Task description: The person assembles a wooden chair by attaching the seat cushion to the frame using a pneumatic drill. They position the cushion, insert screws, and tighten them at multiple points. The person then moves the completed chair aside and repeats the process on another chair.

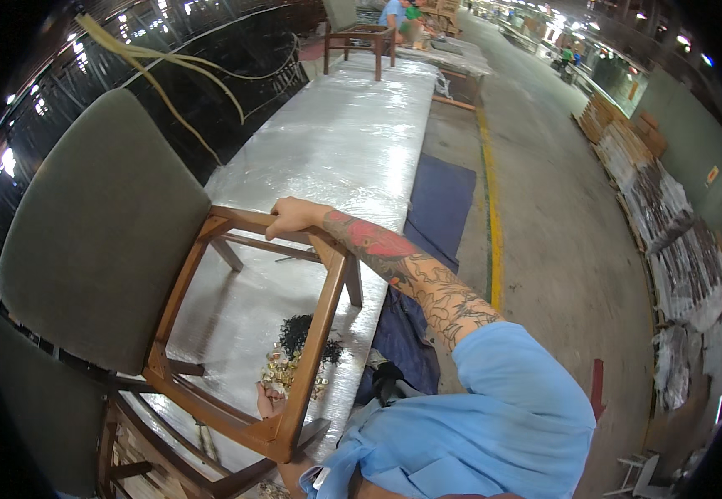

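Note:
A wooden chair frame (pixel 307 366) with a grey upholstered backrest (pixel 107 233) stands on a bench covered in clear plastic film (pixel 340 137). Its seat opening is bare, with no cushion in it. My right hand (pixel 296 218) grips the far rail of the frame, fingers wrapped over the wood. Below the near side rail, my left hand (pixel 270 402) is at a pile of small brass-coloured metal parts (pixel 278 370), fingers curled; what they hold is too small to make out. Beside that pile lies a heap of small black pieces (pixel 296 334), partly behind the rail.
A second grey-backed chair (pixel 41 416) stands close at lower left. Farther along the bench is another chair (pixel 361 33), with a person in blue (pixel 394 15) beyond it. Yellowish hoses (pixel 170 62) hang at upper left. Wrapped stacks (pixel 681 266) line the right wall.

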A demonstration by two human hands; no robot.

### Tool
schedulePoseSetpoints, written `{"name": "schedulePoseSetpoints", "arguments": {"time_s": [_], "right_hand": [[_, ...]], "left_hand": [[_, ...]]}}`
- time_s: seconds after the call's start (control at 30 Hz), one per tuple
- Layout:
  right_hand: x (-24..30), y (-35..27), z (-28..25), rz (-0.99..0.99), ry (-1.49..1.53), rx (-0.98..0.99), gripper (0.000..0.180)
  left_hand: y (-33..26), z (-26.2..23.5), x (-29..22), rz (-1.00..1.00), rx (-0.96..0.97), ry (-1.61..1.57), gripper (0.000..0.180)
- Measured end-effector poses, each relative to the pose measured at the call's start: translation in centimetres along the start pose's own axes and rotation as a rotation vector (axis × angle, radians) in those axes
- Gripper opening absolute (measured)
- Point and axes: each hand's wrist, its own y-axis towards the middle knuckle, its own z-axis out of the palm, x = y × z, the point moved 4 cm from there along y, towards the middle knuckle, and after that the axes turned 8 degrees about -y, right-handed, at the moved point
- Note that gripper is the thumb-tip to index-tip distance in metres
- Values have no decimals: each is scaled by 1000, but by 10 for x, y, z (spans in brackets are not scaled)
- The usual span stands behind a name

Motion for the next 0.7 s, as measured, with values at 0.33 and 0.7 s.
{"name": "schedulePoseSetpoints", "arguments": {"time_s": [0.33,0.7], "right_hand": [[3,-2,-4,25,32,40,68],[-6,-3,-5,42,32,18,67]], "left_hand": [[15,11,-2,58,23,42,26],[-2,56,-21,484,-183,717,20]]}}
